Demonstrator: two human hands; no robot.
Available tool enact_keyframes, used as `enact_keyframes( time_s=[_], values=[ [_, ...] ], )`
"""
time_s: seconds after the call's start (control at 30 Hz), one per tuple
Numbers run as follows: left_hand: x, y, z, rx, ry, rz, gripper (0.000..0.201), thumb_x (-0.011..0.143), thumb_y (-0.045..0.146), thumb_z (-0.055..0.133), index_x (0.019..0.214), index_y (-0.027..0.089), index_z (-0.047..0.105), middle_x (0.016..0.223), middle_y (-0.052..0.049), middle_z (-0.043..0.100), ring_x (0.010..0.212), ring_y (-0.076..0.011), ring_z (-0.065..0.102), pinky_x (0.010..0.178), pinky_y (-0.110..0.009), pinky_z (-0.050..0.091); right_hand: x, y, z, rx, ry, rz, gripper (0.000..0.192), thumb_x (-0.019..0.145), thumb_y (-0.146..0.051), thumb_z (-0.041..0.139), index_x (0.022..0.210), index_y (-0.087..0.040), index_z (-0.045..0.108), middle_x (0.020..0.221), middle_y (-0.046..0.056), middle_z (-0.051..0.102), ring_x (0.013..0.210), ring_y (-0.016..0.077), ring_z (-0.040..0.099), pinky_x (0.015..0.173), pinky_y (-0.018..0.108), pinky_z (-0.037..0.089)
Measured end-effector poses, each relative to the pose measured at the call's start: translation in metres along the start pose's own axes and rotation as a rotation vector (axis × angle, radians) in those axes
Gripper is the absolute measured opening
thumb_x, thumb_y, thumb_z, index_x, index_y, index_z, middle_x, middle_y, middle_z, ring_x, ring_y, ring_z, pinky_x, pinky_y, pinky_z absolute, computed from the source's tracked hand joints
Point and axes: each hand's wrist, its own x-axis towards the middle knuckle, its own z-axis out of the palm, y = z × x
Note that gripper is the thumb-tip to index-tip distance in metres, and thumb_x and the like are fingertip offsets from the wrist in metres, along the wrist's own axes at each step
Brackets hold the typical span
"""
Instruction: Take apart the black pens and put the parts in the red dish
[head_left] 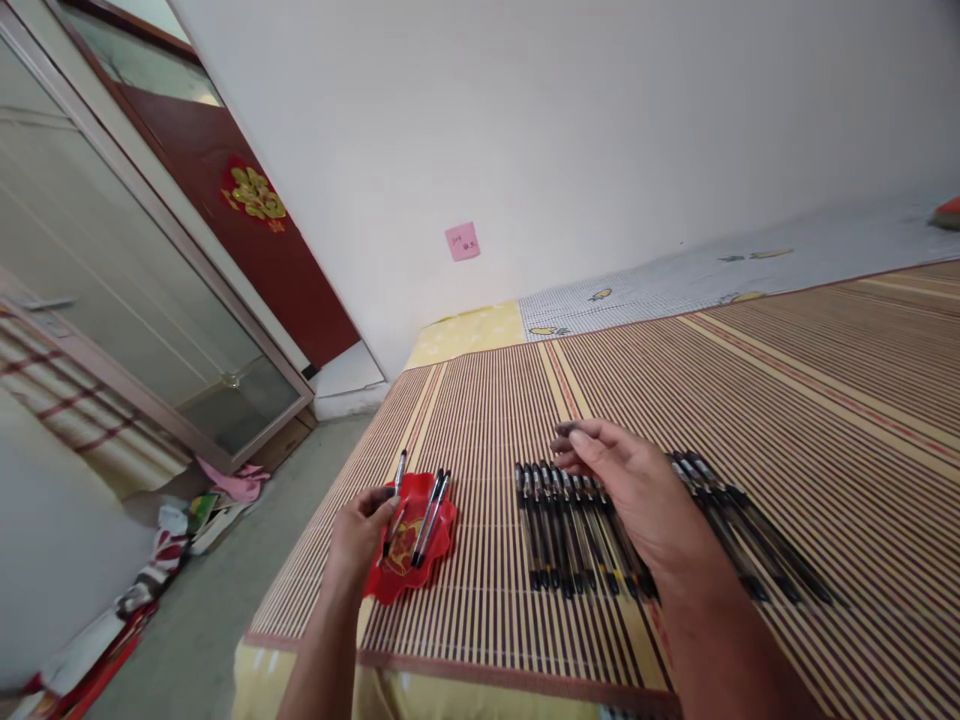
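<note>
Head view: left hand pinches one pen at the red tray, two pens lying in it. Right hand, loose and empty, hovers over the pen row right of the tray, on the bed mat. Judged step: mid-transfer; next calls for a single-pen pinch.

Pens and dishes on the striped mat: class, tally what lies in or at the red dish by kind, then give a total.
Red dish: 1
Pens lying in the red dish: 2
Pen held in the left hand: 1
Total: 4
The long row of pens under the right hand is partly hidden, so it is left uncounted.
</note>
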Motion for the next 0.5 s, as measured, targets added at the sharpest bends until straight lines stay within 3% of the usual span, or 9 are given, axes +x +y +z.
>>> enact_keyframes(
  time_s=[0.3,0.5],
  values=[
    [0.021,-0.025,0.021,0.185,-0.145,-0.046,0.016,0.063,0.032,0.073,0.064,0.018,0.065,0.054,0.001,0.06,0.049,-0.0153,0.053,0.05,-0.026,0.04,-0.001,0.004,-0.006,-0.076,-0.022,0.036,0.028,0.087,-0.048,0.067,0.099,-0.023,0.071,0.097,0.006,0.074,0.085,0.0201,0.069,0.084,0.039,0.054],
    [0.029,-0.039,0.026,0.23,-0.213,-0.087,0.012,0.071,0.03,0.068,0.064,0.02,0.064,0.049,0.003,0.053,0.043,-0.0141,0.048,0.045,-0.025,0.036,0.0,0.003,-0.004,-0.052,-0.047,0.013,0.027,0.087,-0.047,0.067,0.096,-0.022,0.072,0.096,0.006,0.075,0.083,0.02,0.069,0.08,0.038,0.054]
  ],
)
